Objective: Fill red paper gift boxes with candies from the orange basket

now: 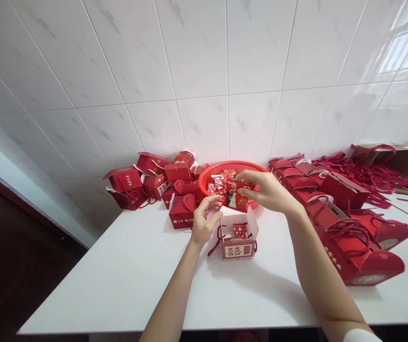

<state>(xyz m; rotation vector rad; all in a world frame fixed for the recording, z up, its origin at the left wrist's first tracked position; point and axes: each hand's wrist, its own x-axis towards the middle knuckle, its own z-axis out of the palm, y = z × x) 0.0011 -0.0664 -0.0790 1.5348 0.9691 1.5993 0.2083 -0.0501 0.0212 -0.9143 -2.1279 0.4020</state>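
Note:
My right hand (260, 190) grips a small red packet (237, 195) with a printed picture of a couple, above an open gift box. The gift box (238, 251) is red and white with gold characters and a dark red cord, standing upright on the table. Red wrapped sweets (240, 231) lie inside it. My left hand (205, 221) has its fingers closed at the box's upper left flap, close to the packet's left edge. Just behind, a red plastic basket (207, 172) holds more red wrapped sweets (218, 183), partly hidden by my hands and the packet.
Several red gift boxes (182, 212) cluster at the left, against the tiled wall (204, 123). More closed boxes (360, 251) stand in rows at the right. Dark pink ribbons (360, 173) lie by a cardboard box (406, 161). The white table's (136, 294) front edge is near me.

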